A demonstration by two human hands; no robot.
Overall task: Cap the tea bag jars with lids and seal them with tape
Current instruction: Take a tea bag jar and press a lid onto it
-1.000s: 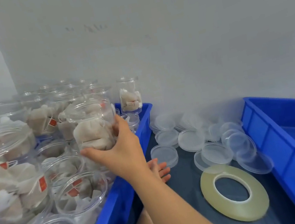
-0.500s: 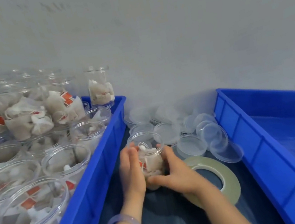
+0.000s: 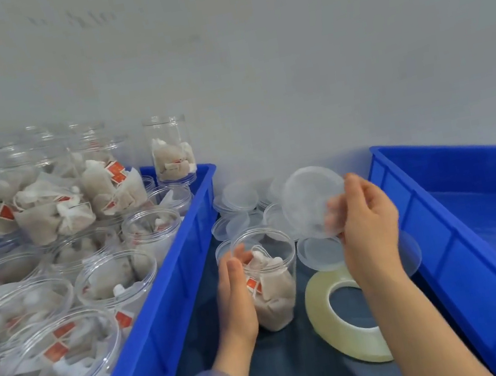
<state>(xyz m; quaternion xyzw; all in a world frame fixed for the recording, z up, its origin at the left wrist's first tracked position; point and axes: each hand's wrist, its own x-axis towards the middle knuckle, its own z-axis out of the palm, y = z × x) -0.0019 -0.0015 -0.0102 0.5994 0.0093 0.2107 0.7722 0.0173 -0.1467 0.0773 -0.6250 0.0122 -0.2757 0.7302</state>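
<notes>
The jar (image 3: 270,283) now stands on the dark counter (image 3: 289,372), between the left bin (image 3: 167,301) and the right bin (image 3: 450,251), just beside the tape (image 3: 320,314). A second ago it was being lifted out of the left bin. Half a second ago both hands were round it.

Now the right hand (image 3: 367,226) has let go of it and picked a lid (image 3: 308,200) from the pile (image 3: 238,197) at the back. Its grip is a pinch on the lid's edge, and you can see the fingers through the clear plastic. The lid is up in the air, tipped on edge, a bit right of the jar's open mouth and not touching it.

The left hand (image 3: 234,296) has its grip on the jar's left side, with its fingers curled round the back near the rim to keep the jar upright.

So the fetching is done and the capping comes next, I think. The lid has to turn flat, come over the mouth and get pushed down. The tape lies untouched. Lots of open jars (image 3: 116,277) wait in the left bin.
</notes>
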